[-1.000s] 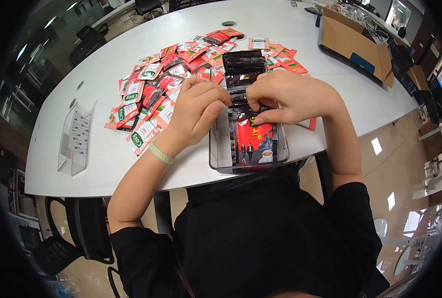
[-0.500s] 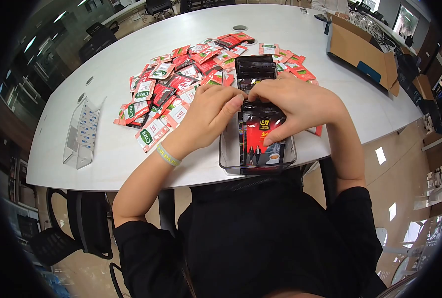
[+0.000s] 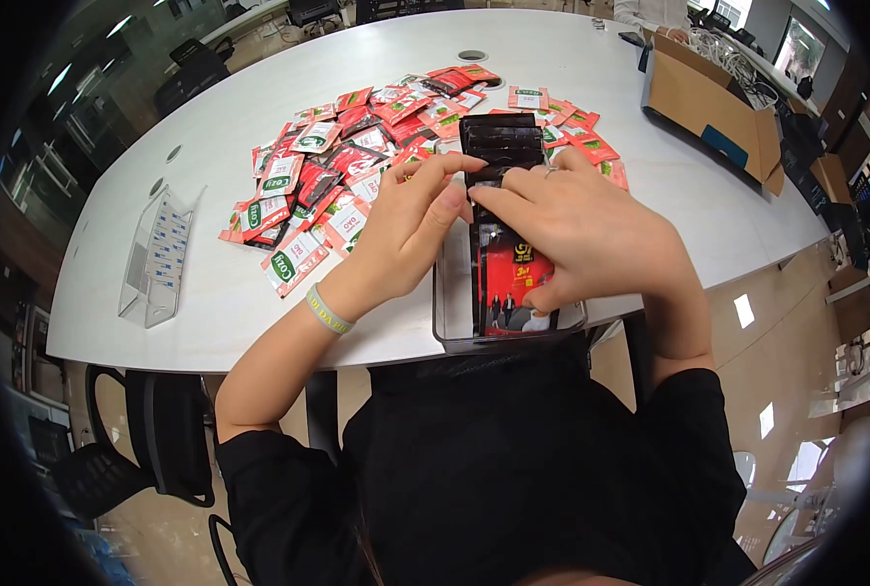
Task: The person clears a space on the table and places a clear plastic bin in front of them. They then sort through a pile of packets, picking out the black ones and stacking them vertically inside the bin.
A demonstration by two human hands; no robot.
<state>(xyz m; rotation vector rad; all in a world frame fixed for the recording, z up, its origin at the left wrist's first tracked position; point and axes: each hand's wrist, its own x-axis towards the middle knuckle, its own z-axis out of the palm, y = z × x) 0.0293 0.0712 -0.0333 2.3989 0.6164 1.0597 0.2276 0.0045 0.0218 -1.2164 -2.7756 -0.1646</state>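
A clear plastic bin (image 3: 439, 303) at the table's front edge holds a row of black and red G7 3in1 coffee sachets (image 3: 505, 278). More dark sachets (image 3: 501, 139) show at its far end. My right hand (image 3: 586, 230) reaches over the bin from the right, its thumb low on the front sachet and its fingers curled over the upper edges. From the left, my left hand (image 3: 401, 230), with a pale wristband (image 3: 329, 311), has its thumb and fingers closed at the sachets' left edges. The fingertips of both hands nearly meet, and the exact grip is partly hidden.
A loose pile of red and pink Cozy tea sachets (image 3: 298, 259) spreads beyond my left hand. A clear holder (image 3: 166, 259) stands at the left. On the right is an open cardboard box (image 3: 699, 98), with white cables near it. Another person's sleeve (image 3: 650, 12) shows at the far right.
My right hand has shifted left over the sachets, covering more of the front one, its thumb now lower. My left fingers have spread slightly over the sachet tops.
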